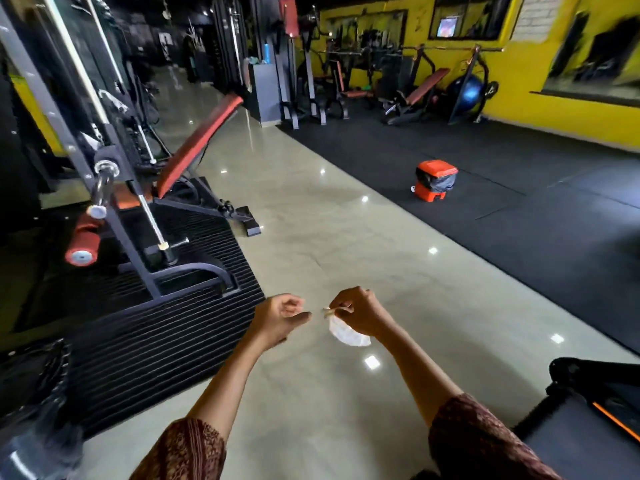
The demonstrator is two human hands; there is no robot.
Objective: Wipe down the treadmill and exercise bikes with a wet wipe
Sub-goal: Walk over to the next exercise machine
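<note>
Looks to me like the step here is getting the wipe opened up before any actual wiping. The right hand (pixel 360 315) has its grip pinched on the top edge of the small crumpled white wet wipe (pixel 346 335), and the rest of it hangs bunched under the knuckles, in mid-air over the glossy beige tile floor (pixel 346 237), not touching any machine. The left hand (pixel 280 318) sits just beside it at 9 o'clock, grip loosely curled with nothing in it, thumb poking toward the wipe. What I'd do: catch the loose corner with the left, pull it out flat, then fold it into a palm-sized pad so you've got clean faces to flip to (a scrunched ball only cleans with one tiny spot). Keep it off the floor while you fiddle. The closest target is the black machine frame with an orange stripe (pixel 595 382) down at 4 o'clock. My guess is that's the treadmill, but only a corner shows, so can't swear to it. Headcount: one wipe, two hands, one orange lidded bin with a black liner (pixel 436 180) at 1 o'clock on the black rubber mat (pixel 519 220), one blue exercise ball (pixel 467 91) further back, one red-padded incline bench (pixel 201 140) at 11 o'clock plus at least two more red-padded ones by the yellow wall. Exercise bikes I can pick out: zero. The back row is too blurry to say.
</note>
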